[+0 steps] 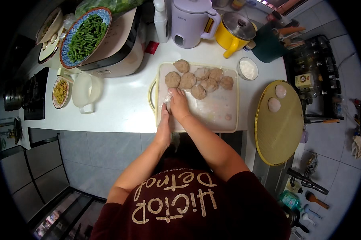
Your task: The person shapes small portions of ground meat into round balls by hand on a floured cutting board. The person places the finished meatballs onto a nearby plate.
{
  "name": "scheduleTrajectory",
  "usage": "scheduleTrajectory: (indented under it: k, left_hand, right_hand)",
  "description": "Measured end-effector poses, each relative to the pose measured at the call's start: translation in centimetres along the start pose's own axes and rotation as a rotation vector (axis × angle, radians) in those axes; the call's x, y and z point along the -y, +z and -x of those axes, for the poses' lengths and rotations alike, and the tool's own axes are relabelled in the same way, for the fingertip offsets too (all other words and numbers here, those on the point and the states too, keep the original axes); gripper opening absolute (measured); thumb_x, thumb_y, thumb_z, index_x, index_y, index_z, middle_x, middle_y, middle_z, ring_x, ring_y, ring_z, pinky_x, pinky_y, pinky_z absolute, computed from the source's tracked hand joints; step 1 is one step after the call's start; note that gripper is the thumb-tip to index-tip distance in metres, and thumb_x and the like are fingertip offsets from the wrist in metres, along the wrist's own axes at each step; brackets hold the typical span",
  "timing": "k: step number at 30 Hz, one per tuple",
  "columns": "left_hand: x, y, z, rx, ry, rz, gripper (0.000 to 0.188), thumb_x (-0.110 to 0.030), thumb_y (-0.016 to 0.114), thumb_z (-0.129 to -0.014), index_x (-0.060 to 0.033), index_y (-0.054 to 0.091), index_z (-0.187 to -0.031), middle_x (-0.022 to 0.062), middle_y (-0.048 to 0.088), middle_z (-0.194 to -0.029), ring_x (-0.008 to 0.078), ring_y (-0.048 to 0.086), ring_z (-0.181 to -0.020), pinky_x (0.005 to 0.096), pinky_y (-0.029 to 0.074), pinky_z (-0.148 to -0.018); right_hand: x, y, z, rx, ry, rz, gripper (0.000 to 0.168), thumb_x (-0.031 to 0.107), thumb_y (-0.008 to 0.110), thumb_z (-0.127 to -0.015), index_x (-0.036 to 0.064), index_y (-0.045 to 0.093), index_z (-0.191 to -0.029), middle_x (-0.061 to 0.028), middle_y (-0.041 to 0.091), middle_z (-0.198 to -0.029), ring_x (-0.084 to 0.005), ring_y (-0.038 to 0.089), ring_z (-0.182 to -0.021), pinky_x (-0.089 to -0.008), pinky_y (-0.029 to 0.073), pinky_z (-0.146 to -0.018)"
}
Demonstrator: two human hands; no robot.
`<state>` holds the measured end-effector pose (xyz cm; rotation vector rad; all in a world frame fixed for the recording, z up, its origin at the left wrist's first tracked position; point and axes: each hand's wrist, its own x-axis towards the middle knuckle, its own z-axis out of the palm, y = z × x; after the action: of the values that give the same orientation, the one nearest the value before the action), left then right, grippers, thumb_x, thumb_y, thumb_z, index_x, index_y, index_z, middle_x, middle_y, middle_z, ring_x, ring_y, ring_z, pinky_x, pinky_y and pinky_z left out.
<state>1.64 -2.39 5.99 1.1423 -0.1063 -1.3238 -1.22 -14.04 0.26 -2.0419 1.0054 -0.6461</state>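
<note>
My left hand [164, 127] and my right hand [178, 103] are cupped against each other above the left part of a cutting board [216, 118] with a pale yellow rim. Between them is a small whitish, floured piece, probably dough [168, 105], mostly hidden by the fingers. Just beyond my fingertips lie several rough brownish dough balls [198, 91], grouped along the board's far half. White flour is smeared on the board beside my right hand. A glass bowl of flour [248, 68] stands off the board's far right corner. Two smooth, pale dough rounds [274, 105] rest on a round, gold-rimmed tray [279, 132].
A blue-patterned bowl of cut green beans [86, 37] sits on a white appliance [120, 51] at far left. Nearer are a clear plastic jug [86, 91] and a small dish of food [60, 92]. Behind the board stand a lilac electric blender [188, 25] and a yellow pot [228, 40].
</note>
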Motion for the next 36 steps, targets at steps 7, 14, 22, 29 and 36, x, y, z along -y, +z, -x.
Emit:
scheduleTrajectory:
  k: [7,14,22,29,36]
  left_hand:
    - [0.2,0.7,0.9,0.082,-0.062,0.027,0.069,-0.047,0.028,-0.106,-0.0059,0.008,-0.157,0.0102,0.006,-0.165,0.0223,0.004,-0.152,0.0345,0.004,-0.122]
    - [0.7,-0.7,-0.1,0.143,0.04,-0.319,0.072,-0.048,0.027,-0.106,-0.0012,0.005,-0.156,0.0136,0.005,-0.164,0.0236,0.004,-0.152,0.0333,0.004,-0.122]
    - [0.7,0.0,0.0,0.107,-0.026,-0.004,0.074,-0.049,0.028,-0.106,-0.0025,0.003,-0.156,0.0131,0.003,-0.164,0.0236,0.002,-0.152,0.0333,0.004,-0.122]
    - [0.9,-0.6,-0.5,0.136,0.076,-0.292,0.075,-0.052,0.029,-0.105,-0.0035,0.004,-0.157,0.0136,0.003,-0.164,0.0239,0.002,-0.152,0.0353,0.004,-0.122]
    - [-0.1,0.2,-0.3,0.099,-0.076,0.049,0.074,-0.048,0.028,-0.106,-0.0018,0.0,-0.156,0.0141,0.002,-0.164,0.0228,0.001,-0.152,0.0328,0.003,-0.122]
  right_hand:
    - [0.5,-1.3,6.4,-0.023,0.096,-0.017,0.03,0.004,0.052,-0.088,0.004,0.057,-0.118,-0.02,0.059,-0.116,-0.04,0.051,-0.109,-0.0476,0.041,-0.094]
    - [-3.2,-2.4,1.5,-0.073,-0.093,0.037,0.032,-0.002,0.051,-0.084,0.003,0.057,-0.115,-0.0204,0.061,-0.109,-0.0429,0.054,-0.103,-0.0486,0.043,-0.091]
    - [-0.1,-0.9,5.5,-0.049,0.035,-0.008,0.03,-0.001,0.051,-0.085,0.005,0.059,-0.114,-0.0186,0.061,-0.114,-0.0393,0.054,-0.107,-0.0459,0.043,-0.093]
    - [-2.8,-2.7,1.1,-0.011,-0.088,0.043,0.029,-0.001,0.051,-0.084,0.003,0.059,-0.112,-0.0182,0.062,-0.107,-0.0399,0.055,-0.102,-0.0465,0.044,-0.091]
    - [0.0,-0.7,5.1,-0.06,0.034,0.009,0.028,0.002,0.054,-0.085,0.005,0.059,-0.112,-0.0166,0.061,-0.111,-0.0384,0.054,-0.104,-0.0454,0.043,-0.091]
